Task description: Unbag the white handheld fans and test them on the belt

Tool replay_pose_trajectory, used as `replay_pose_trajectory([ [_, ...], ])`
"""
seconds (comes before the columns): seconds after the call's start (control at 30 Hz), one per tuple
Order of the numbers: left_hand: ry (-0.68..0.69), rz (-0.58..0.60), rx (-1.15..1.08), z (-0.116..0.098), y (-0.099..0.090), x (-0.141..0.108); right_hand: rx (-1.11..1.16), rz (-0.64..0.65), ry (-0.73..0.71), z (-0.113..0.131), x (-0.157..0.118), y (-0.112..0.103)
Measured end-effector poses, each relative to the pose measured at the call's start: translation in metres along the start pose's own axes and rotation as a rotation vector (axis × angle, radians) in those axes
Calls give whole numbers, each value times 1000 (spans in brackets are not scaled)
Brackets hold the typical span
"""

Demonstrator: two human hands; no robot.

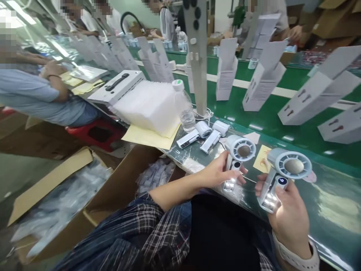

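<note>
My left hand [218, 171] is wrapped round the handle of a light-blue and silver handheld fan [231, 148], its round ringed head facing me. In my right hand [293, 214] is a matching handheld fan [272, 158], held upright with the thumb beside a small lit display. Both fans are over the near edge of the green-topped bench. Just beyond my left hand, two more handheld fans [188, 138] [210, 140] lie on their sides. A yellow paper slip [262, 159] rests between the two held fans.
A clear plastic bottle [186, 109] stands beside a stack of white foam sheets [149, 103]. Open white boxes [225, 75] line the green conveyor [234, 107]. A metal post [199, 67] rises ahead. Cartons of plastic bags [70, 192] sit lower left. Co-workers [31, 86] sit left and beyond.
</note>
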State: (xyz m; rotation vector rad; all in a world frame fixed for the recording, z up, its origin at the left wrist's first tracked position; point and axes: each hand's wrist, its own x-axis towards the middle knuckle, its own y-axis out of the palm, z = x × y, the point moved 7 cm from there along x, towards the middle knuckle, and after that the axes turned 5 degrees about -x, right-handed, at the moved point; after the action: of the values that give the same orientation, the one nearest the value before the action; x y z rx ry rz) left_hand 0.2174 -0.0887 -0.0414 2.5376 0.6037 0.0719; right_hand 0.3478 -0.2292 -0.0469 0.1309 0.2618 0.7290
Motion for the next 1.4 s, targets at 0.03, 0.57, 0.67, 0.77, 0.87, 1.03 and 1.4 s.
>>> replay_pose_trajectory([
  [0.03, -7, -26, -4, 1, -4, 0, 9, 7, 6, 0, 2, 3],
  [0.57, -11, 107, -2, -36, 25, -14, 66, 86, 28, 17, -12, 9],
  [0.67, -36, 126, -81, -37, 33, -7, 103, 105, 34, 24, -10, 15],
  [0.77, -87, 225, -163, -26, 46, 4, 153, 172, 79, 26, -6, 26],
  [0.87, -87, 275, -214, -17, 52, 11, 203, 234, 89, 28, -5, 33],
  [1.03, -125, 167, -286, -9, 44, 10, 179, 249, 68, 32, -7, 33],
  [1.4, -81, 101, -200, -9, 31, 8, 191, 209, 8, 34, -6, 15],
])
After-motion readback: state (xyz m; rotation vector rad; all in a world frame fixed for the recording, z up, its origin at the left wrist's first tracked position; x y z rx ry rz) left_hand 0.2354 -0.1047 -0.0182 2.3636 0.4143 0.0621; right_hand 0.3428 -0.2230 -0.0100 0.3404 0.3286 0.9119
